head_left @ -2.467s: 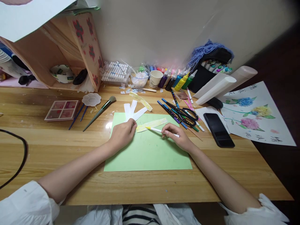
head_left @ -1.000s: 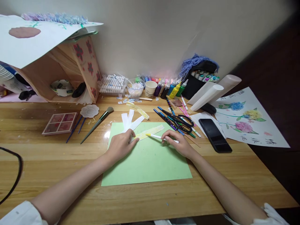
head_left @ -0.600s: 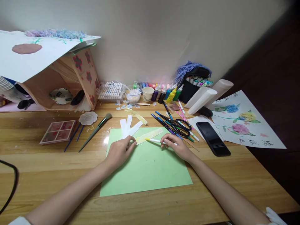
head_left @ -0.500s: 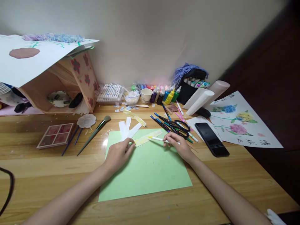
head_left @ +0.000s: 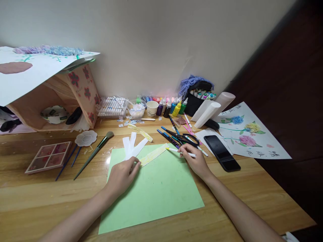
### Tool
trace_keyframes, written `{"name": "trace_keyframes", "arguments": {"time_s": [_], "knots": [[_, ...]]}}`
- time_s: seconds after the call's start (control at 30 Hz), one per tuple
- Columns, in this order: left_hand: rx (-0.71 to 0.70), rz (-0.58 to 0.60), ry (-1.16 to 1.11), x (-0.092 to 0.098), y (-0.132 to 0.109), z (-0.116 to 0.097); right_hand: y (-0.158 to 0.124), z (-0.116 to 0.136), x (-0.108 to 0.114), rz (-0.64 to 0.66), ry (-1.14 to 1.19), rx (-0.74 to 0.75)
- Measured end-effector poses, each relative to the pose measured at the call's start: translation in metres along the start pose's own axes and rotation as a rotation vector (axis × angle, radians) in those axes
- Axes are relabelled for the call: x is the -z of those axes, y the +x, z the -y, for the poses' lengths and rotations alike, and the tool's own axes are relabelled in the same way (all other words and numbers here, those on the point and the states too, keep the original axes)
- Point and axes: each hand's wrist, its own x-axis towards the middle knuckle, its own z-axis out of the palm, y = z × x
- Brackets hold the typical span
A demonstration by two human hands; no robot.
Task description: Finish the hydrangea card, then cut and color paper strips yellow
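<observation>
My right hand (head_left: 195, 161) grips a white marker (head_left: 185, 154) with a yellow tip. That tip rests near the far right end of a paper strip (head_left: 154, 155) streaked with yellow. At the strip's lower left end my left hand (head_left: 122, 176) has its thumb and forefinger closed on the paper. Underneath lies a light green sheet (head_left: 153, 198). White paper strips (head_left: 129, 148) fan out just beyond my left hand, partly hidden by it. Behind them is another yellow-streaked strip (head_left: 140, 131).
Black scissors (head_left: 189, 138) and several pens lie beyond my right hand. A phone (head_left: 222, 153) and a flower drawing (head_left: 247, 134) are at the right. Paint bottles (head_left: 176, 109) and a paper cup (head_left: 152, 109) line the wall. At left are a brush (head_left: 94, 154) and a decorated box (head_left: 83, 97).
The marker tip has moved along the strip toward its right end. My left hand stays at the other end. The whole view has shifted slightly.
</observation>
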Motion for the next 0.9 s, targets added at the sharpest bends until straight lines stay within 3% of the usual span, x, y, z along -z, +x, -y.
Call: {"name": "trace_keyframes", "arguments": {"time_s": [0.27,0.47,0.53,0.67,0.9], "knots": [[-0.060,-0.020,0.009,-0.002,-0.001,0.000,-0.001,-0.001,-0.001,0.012,0.109,-0.029],[-0.154,-0.009,-0.010,-0.003,-0.003,0.002,-0.008,0.012,-0.007,0.301,0.143,0.026],[-0.166,0.006,-0.004,-0.003,-0.003,0.003,-0.009,0.014,-0.007,0.343,0.088,0.051],[-0.152,0.018,-0.004,-0.003,-0.002,0.003,-0.008,0.014,-0.006,0.263,-0.011,0.061],[-0.144,0.040,-0.004,-0.001,-0.001,0.001,-0.007,0.011,-0.005,0.280,-0.055,0.104]]}}
